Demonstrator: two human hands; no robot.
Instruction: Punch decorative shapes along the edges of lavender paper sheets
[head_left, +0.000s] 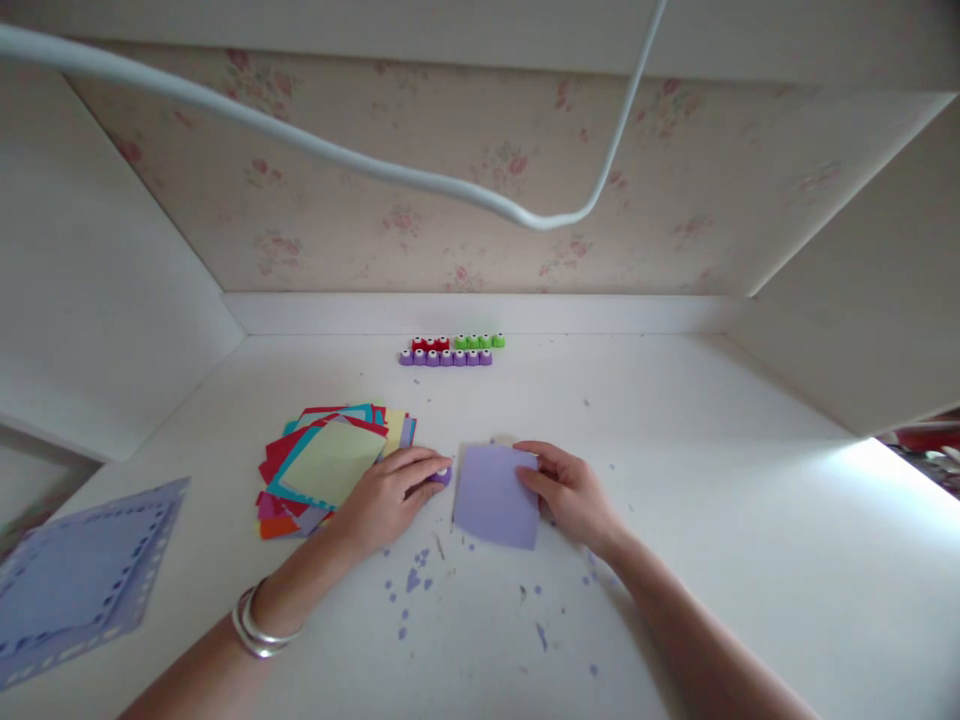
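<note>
Between the fingertips of my left hand (397,490) is a small purple craft punch (442,475) with a white top, held just left of a lavender sheet of paper (491,500). My right hand (566,490) pinches that sheet by its upper right edge, thumb on top. A gap separates the punch from the paper. Tiny lavender paper cut-outs (413,579) lie scattered on the white table in front of both hands. Behind my left hand rests a messy pile of coloured paper (334,460) in red, blue, yellow and orange.
Purple punches (446,358) stand in a row at the back, with red punches (430,344) and green punches (480,341) behind. Lavender sheets with punched borders (75,570) lie at the left edge. A white cable (337,150) hangs across the top, before a flowered wall.
</note>
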